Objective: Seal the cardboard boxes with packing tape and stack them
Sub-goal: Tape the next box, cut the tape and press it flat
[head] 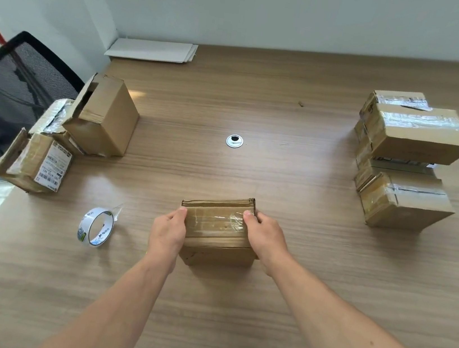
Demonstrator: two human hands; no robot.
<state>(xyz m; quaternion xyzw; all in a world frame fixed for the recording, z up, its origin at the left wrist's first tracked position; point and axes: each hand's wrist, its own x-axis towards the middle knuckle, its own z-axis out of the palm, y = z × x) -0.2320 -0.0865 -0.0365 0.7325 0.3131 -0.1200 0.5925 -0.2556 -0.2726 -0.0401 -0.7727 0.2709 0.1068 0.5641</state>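
I see a wood-grain table (280, 284) pushed into a corner of pale walls (275, 9), with a cable grommet (234, 141) at its middle. The left hand (167, 233) and right hand (265, 238) clasp the taped box (216, 225) at near centre, fingers curled round its ends. The tape roll (96, 226) stands just left of it (on edge). Sealed boxes (413, 135) are stacked far right, and open boxes (103, 117) sit far left by a mesh chair (13, 84).

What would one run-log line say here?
phase: sealing; left hand: grips taped cardboard box; right hand: grips it too; tape roll: lying left; sealed boxes: stacked right
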